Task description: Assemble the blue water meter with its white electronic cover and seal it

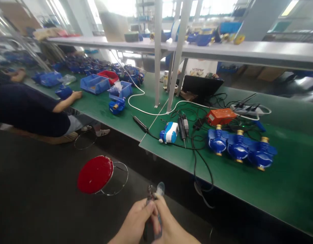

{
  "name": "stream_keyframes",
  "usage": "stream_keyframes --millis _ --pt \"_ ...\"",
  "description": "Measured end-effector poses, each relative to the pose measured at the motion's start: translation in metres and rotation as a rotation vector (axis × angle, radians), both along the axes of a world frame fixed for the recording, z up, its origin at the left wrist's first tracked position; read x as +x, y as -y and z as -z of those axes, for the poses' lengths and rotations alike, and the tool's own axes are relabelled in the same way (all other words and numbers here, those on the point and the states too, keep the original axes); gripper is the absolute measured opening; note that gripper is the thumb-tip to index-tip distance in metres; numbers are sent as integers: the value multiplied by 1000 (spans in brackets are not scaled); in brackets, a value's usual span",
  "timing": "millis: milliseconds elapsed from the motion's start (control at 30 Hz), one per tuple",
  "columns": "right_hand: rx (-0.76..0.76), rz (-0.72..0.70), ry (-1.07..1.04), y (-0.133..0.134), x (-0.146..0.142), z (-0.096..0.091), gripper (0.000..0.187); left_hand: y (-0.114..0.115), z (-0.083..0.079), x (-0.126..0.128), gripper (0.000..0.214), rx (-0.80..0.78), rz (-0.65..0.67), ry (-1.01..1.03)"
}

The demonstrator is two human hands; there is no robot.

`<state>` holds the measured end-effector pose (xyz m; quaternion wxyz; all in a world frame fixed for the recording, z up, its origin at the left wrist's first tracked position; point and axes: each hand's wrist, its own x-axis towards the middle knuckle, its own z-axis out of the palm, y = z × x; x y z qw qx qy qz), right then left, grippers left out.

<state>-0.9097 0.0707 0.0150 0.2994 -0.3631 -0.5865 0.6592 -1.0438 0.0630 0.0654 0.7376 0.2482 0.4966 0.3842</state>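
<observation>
Both of my hands are together low in front of me, over the floor and short of the bench edge. My left hand [137, 217] is closed around a small dark metal tool that looks like pliers [150, 190], its jaws pointing away from me. Pressed against it, my right hand [169, 217] is closed on a small clear plastic piece with a rounded end [160, 187]. The fingers overlap, so part of the tool's handles is hidden. Nearest on the bench are a blue-and-white meter [169, 132] and two screwdriver-like tools [182, 128].
Three blue meters with brass ends [239, 146] stand on the green bench [285, 189] at right. Loose black cables hang over its edge near an orange box [220, 116]. A red stool [95, 174] is on the floor. A co-worker's arm [67, 101] reaches over the bench at left.
</observation>
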Motion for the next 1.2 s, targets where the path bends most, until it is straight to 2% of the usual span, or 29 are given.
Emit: stream_keyframes --millis 67,133,233,333,400,467,567,633,733,867,1000,1200 --pt "-74 53 -25 -39 3 3 94 -54 -1 13 41 40 74 -58" --pt "-107 139 -1 -73 9 5 82 -99 1 25 42 83 150 -85" --pt "69 236 161 -115 21 11 59 -149 13 34 41 135 252 -71" --pt "226 283 355 -147 34 21 48 -184 35 28 35 158 333 -17" --pt "185 296 438 -165 41 30 38 -204 59 19 28 24 227 28" --pt "112 315 496 -180 46 40 29 -222 89 12 24 -191 26 55" --pt "34 327 580 -197 49 54 29 -247 132 13 24 -385 -157 133" --pt "17 321 646 -205 50 61 31 -262 152 20 18 -441 -225 243" --pt "1 309 746 -215 49 68 31 -276 168 31 10 -458 -299 384" --pt "-29 281 861 -229 50 72 23 -283 173 37 13 -464 -371 427" --pt "-43 208 922 -239 50 73 39 -282 173 38 22 -422 -428 387" --pt "-62 223 909 -246 52 77 39 -280 176 45 25 -373 -503 338"
